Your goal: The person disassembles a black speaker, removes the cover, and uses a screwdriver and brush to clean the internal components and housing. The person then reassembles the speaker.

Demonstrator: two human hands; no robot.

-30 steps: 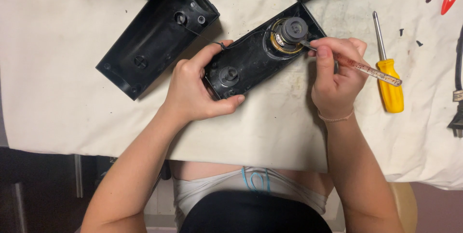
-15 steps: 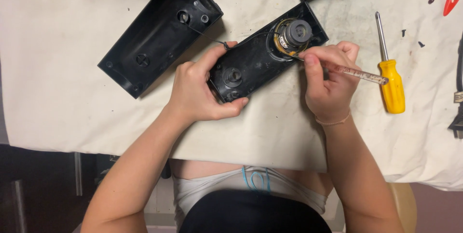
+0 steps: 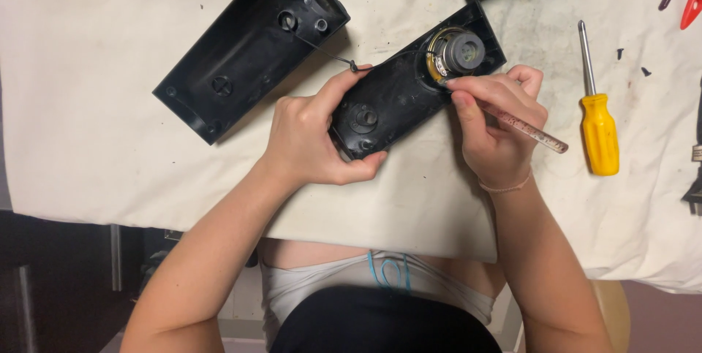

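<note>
Right hand (image 3: 501, 123) shifted lower, clear-handled screwdriver (image 3: 523, 128) at speaker (image 3: 457, 53), left hand (image 3: 311, 134) gripping black panel (image 3: 398, 97)

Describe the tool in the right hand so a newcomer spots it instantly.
On the white cloth, find the black panel with the round speaker. The right hand holds a thin clear-handled tool tipped at the speaker's rim. Unlike the yellow screwdriver lying alongside, it is transparent and in hand.

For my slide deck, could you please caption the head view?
Left hand steadies a black speaker panel while the right hand works a clear-handled tool at its driver.
</note>
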